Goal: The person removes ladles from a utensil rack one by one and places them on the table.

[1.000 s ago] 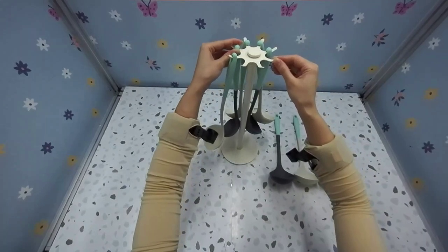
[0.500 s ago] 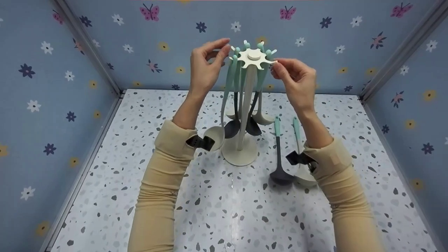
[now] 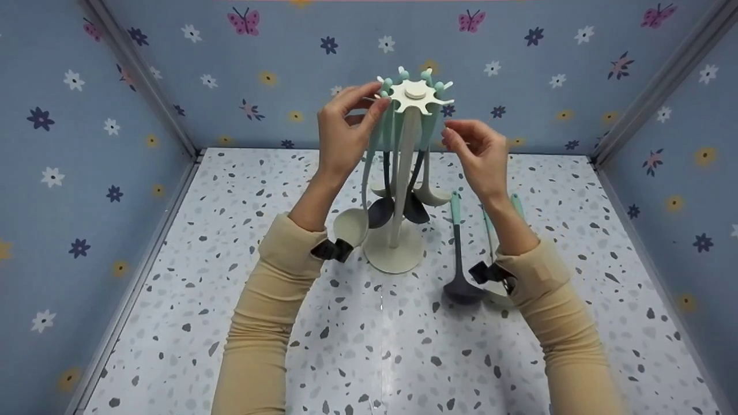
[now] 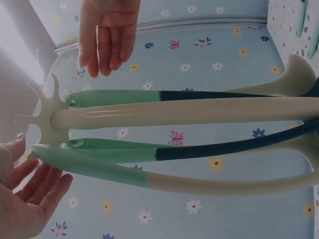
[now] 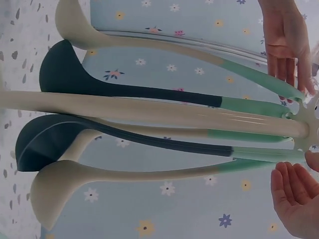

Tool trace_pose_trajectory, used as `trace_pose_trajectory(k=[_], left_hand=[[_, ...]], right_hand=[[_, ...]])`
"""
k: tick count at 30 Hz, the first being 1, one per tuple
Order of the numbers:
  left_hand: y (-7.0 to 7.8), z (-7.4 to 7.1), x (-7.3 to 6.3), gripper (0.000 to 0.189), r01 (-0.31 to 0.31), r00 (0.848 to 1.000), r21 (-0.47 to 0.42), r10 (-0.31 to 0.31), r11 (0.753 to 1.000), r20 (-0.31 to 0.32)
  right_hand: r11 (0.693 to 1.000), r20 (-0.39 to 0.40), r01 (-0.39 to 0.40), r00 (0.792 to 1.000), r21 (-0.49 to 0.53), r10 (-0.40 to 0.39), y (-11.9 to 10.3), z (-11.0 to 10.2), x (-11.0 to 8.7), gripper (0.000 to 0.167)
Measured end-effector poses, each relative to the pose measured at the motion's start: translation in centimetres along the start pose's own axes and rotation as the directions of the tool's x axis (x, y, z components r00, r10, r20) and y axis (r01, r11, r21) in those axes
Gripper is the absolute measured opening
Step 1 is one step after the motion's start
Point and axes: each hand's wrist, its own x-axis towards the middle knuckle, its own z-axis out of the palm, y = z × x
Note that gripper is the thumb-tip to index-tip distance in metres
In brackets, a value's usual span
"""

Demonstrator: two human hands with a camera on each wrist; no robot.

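Note:
A cream rack (image 3: pixel 394 262) stands upright, with a star-shaped hook top (image 3: pixel 406 104) on its pole. Cream and dark utensils with mint handles hang around it. My left hand (image 3: pixel 345 129) is at the left hooks, thumb and forefinger pinching the top end of a cream ladle (image 3: pixel 351 225); in the left wrist view the ladle's mint handle (image 4: pixel 99 167) meets those fingertips. Right of the rack, my right hand (image 3: pixel 478 155) is raised below hook height, its fingers loosely bent and holding nothing. Dark ladles (image 5: pixel 62 69) hang nearest the pole in the right wrist view.
On the speckled table (image 3: pixel 346 346) lie a dark ladle (image 3: pixel 461 288) and, partly under my right forearm in view, a cream ladle (image 3: pixel 494 294). Another mint handle (image 3: pixel 517 203) shows beyond that forearm. Flowered blue panels (image 3: pixel 369 34) enclose the back and sides.
My right hand has let go of the right hook and dropped lower. My left hand moved off the left hooks, then came back to the cream ladle's top end.

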Motion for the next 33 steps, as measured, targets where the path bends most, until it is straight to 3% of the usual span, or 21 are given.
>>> trace_pose_trajectory(k=[6,10,22,33], left_hand=[[2.0,-0.1,-0.4,0.018,-0.036,0.999,0.027,0.036,0.999,-0.006],[2.5,-0.2,-0.4,0.017,-0.018,1.0,0.029,0.018,0.999,0.005],[2.7,-0.3,-0.2,0.017,0.03,0.999,0.028,-0.031,0.999,0.027],[2.6,-0.3,-0.2,0.018,0.056,0.998,0.019,-0.057,0.998,0.037]], right_hand=[[0.998,0.035,-0.007,0.999,-0.06,0.009,1.2,0.3,-1.0,0.016],[0.995,0.056,-0.031,0.998,-0.091,0.036,2.2,0.4,-1.6,0.016],[0.983,0.134,-0.122,0.981,-0.139,0.141,4.9,0.9,-3.1,0.022],[0.965,0.218,-0.201,0.947,-0.168,0.235,6.4,1.5,-3.7,0.028]])
